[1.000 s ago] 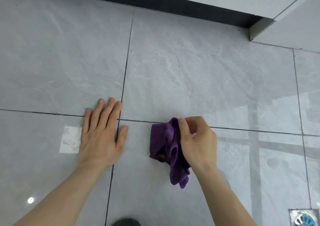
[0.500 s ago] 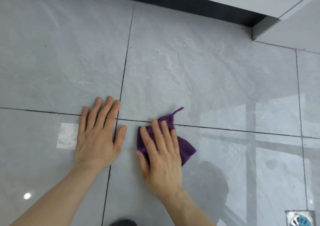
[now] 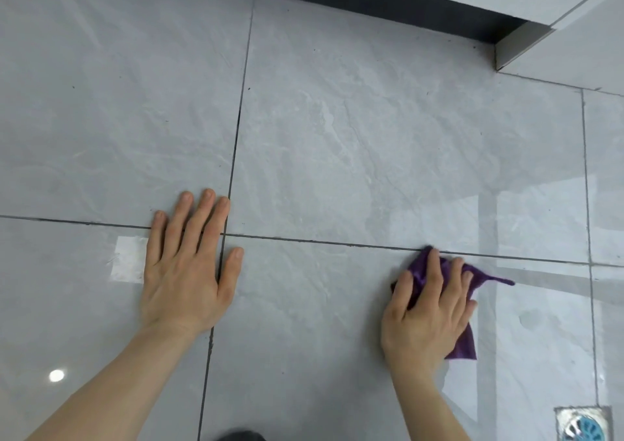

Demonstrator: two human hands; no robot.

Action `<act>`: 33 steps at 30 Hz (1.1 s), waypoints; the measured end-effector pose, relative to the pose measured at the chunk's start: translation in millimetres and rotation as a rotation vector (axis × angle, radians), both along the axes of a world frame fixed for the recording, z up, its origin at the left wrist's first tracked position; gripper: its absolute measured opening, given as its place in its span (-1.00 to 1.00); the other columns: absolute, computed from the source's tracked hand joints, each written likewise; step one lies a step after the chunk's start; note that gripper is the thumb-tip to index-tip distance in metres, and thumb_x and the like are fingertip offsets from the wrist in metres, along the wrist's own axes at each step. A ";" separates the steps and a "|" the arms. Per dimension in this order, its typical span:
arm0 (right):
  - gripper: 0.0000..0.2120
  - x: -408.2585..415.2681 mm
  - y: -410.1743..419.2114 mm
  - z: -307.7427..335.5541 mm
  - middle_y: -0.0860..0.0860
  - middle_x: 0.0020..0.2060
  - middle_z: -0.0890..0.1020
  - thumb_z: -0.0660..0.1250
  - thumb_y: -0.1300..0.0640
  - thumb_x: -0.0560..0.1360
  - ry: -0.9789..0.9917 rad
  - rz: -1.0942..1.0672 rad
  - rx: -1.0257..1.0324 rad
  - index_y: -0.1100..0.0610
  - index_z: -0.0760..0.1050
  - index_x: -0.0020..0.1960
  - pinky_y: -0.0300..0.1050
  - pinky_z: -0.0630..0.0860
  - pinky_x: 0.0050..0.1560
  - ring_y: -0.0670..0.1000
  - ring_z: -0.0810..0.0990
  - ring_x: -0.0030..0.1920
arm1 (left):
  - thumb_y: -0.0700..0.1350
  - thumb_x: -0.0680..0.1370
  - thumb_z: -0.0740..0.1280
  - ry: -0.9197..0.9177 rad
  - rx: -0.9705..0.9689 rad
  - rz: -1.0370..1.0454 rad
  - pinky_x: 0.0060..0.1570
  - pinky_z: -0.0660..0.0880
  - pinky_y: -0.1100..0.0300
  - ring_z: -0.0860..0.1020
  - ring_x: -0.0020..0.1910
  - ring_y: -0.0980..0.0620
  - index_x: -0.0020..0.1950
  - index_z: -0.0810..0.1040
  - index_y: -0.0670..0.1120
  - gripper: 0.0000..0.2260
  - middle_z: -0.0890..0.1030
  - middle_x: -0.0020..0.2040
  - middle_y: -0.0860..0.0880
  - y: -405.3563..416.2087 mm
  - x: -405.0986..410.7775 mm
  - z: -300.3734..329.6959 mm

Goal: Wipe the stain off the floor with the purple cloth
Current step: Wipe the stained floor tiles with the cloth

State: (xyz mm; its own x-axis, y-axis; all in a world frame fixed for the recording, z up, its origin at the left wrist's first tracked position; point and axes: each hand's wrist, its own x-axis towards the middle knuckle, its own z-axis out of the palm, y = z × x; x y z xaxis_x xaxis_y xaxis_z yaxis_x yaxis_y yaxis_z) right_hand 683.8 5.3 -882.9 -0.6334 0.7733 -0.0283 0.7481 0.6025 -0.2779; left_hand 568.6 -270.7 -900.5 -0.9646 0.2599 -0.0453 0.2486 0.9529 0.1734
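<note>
wiping | my right hand (image 3: 427, 315) flat, pressing purple cloth (image 3: 464, 348) on floor (image 3: 337, 143) | left hand (image 3: 185, 272) open, bracing | I keep pressure even, strokes overlapping

Bare floor (image 3: 320, 288) lies open between both hands.

Bright, even, cool light falls on the glossy floor (image 3: 337, 157). A small round glare spot (image 3: 56, 375) sits low on the left, and pale window-like reflections (image 3: 526, 224) sheen the right side. Shadows stay faint — edges bow with wide-angle distortion — and the right hand (image 3: 429, 319) looks slightly blurred.
</note>
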 end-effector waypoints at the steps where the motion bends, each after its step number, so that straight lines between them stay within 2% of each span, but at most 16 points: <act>1: -0.46 -14.3 3.5 0.5 0.15 0.61 0.27 0.13 -0.11 0.62 0.009 -0.058 -0.014 0.03 0.34 0.56 0.36 0.05 0.59 0.22 0.16 0.64 | 0.15 0.64 0.05 -0.001 0.000 -0.004 0.65 -0.08 -0.12 0.00 0.69 -0.03 0.67 0.08 0.00 -0.39 0.11 0.69 0.03 0.7 1.2 0.2; 3: -0.48 -45.1 3.4 0.8 0.14 0.63 0.24 0.14 -0.11 0.64 0.038 -0.120 -0.036 0.00 0.33 0.57 0.33 0.00 0.61 0.22 0.12 0.65 | 0.15 0.63 0.05 -0.001 0.005 -0.007 0.65 -0.08 -0.12 0.01 0.69 -0.04 0.67 0.09 0.00 -0.39 0.12 0.69 0.02 3.5 2.8 1.2; 5: -0.51 -82.2 -9.8 0.0 0.14 0.62 0.27 0.17 -0.08 0.65 0.057 -0.070 -0.040 0.00 0.35 0.55 0.32 0.02 0.61 0.24 0.13 0.64 | 0.15 0.63 0.06 -0.005 0.023 -0.006 0.64 -0.07 -0.13 0.02 0.69 -0.05 0.67 0.10 0.00 -0.39 0.14 0.69 0.01 1.0 -2.0 1.3; 7: -0.53 -108.2 -41.4 4.5 0.16 0.58 0.35 0.23 -0.06 0.64 0.114 0.121 -0.001 0.03 0.42 0.51 0.32 0.11 0.57 0.26 0.21 0.62 | 0.14 0.63 0.06 0.020 0.033 0.005 0.64 -0.07 -0.14 0.01 0.69 -0.05 0.67 0.10 0.00 -0.39 0.14 0.69 0.01 -5.0 -3.3 10.5; 9: -0.53 -118.0 -92.6 8.6 0.15 0.58 0.35 0.22 -0.09 0.64 0.159 0.368 0.004 0.00 0.41 0.51 0.29 0.13 0.57 0.24 0.20 0.62 | 0.14 0.62 0.07 0.048 0.018 0.005 0.64 -0.06 -0.15 0.02 0.69 -0.05 0.67 0.11 0.00 -0.39 0.14 0.69 0.00 -15.4 -6.9 17.8; 11: -0.51 -104.5 -140.4 2.8 0.12 0.62 0.26 0.12 -0.14 0.67 0.121 0.567 -0.048 -0.05 0.31 0.56 0.28 0.08 0.60 0.19 0.09 0.66 | 0.14 0.62 0.07 0.038 -0.005 0.018 0.63 -0.04 -0.16 0.03 0.69 -0.06 0.66 0.12 0.00 -0.39 0.15 0.68 -0.01 -23.6 -6.9 18.3; 13: -0.50 -78.9 -156.5 -2.9 0.10 0.65 0.19 0.06 -0.16 0.68 0.089 0.671 -0.093 -0.08 0.24 0.59 0.27 0.06 0.62 0.16 0.03 0.67 | 0.14 0.62 0.07 0.040 -0.016 0.015 0.63 -0.03 -0.16 0.05 0.68 -0.07 0.66 0.14 -0.01 -0.39 0.18 0.68 -0.03 -22.9 3.0 16.1; 17: -0.51 -39.6 -150.1 -9.3 0.07 0.67 0.14 0.09 -0.15 0.69 0.053 0.821 -0.113 -0.10 0.22 0.60 0.25 0.06 0.63 0.14 0.02 0.68 | 0.15 0.62 0.07 0.024 -0.015 0.022 0.63 -0.02 -0.16 0.05 0.68 -0.07 0.66 0.13 -0.01 -0.39 0.18 0.68 -0.03 -32.8 -3.3 16.2; 19: -0.49 -2.6 -153.3 10.5 0.04 0.67 0.12 0.08 -0.16 0.69 0.147 0.952 -0.100 -0.11 0.20 0.61 0.25 0.08 0.62 0.13 0.02 0.68 | 0.15 0.62 0.07 0.136 -0.052 0.048 0.63 -0.02 -0.17 0.04 0.68 -0.06 0.66 0.12 -0.01 -0.38 0.17 0.68 -0.03 -47.1 16.0 45.7; 20: -0.49 4.1 -148.2 7.3 0.03 0.67 0.12 0.09 -0.17 0.69 0.117 0.987 -0.080 -0.12 0.19 0.62 0.24 0.07 0.63 0.13 0.03 0.68 | 0.15 0.62 0.07 0.120 -0.041 0.050 0.63 -0.02 -0.17 0.04 0.68 -0.06 0.66 0.12 -0.02 -0.38 0.17 0.68 -0.03 -45.5 13.3 45.7; 28: -0.46 2.8 -127.5 19.3 -0.05 0.67 0.11 0.13 -0.22 0.67 0.089 0.950 -0.194 -0.18 0.16 0.62 0.23 0.04 0.63 0.07 0.01 0.68 | 0.14 0.64 0.06 0.080 -0.029 0.018 0.63 -0.01 -0.16 0.03 0.69 -0.04 0.66 0.12 -0.02 -0.40 0.15 0.69 0.00 -28.2 11.3 37.7; 33: -0.28 1.5 -97.5 28.4 -0.10 0.65 0.17 0.27 -0.31 0.59 0.170 0.787 -0.357 -0.09 0.13 0.64 0.07 0.00 0.66 -0.03 0.06 0.67 | 0.10 0.66 0.03 0.026 0.031 -0.003 0.64 -0.03 -0.14 0.01 0.69 -0.01 0.66 0.13 -0.02 -0.43 0.13 0.69 0.02 -14.7 9.9 30.2</act>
